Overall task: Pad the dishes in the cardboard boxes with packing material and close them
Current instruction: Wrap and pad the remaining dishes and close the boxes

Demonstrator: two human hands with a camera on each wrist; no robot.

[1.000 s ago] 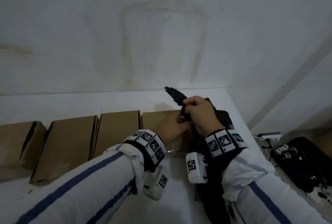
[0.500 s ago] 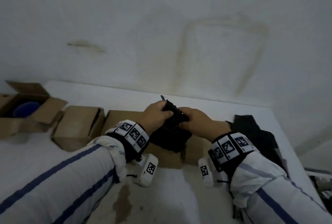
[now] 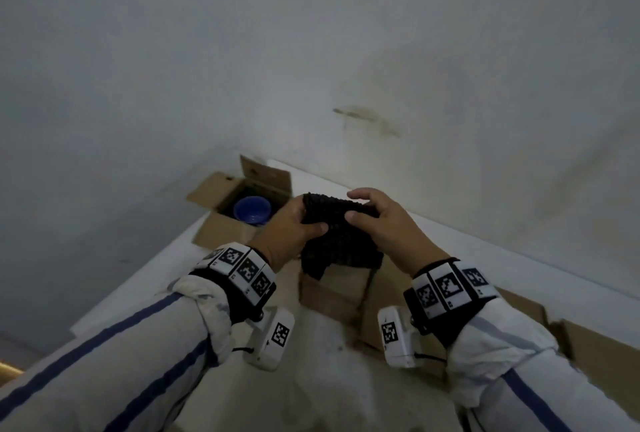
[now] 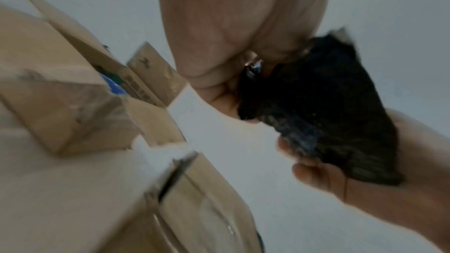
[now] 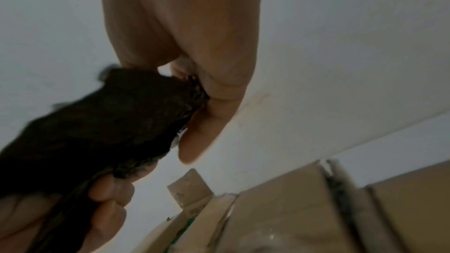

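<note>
A wad of black packing material is held above the table between both hands. My left hand grips its left end, fingers curled under it; in the left wrist view the black wad fills the palm. My right hand pinches the right end, the black material showing against its fingers. To the far left stands an open cardboard box with a blue bowl inside. Closed cardboard boxes lie in a row under the hands.
The boxes sit on a white table pushed against a stained white wall. More closed boxes run off to the right. The table's left edge drops away beside the open box.
The view has swung left along the row; both hands carried the black wad left, now close to the open box with the blue bowl. The pile of black material at the right has left the view.
</note>
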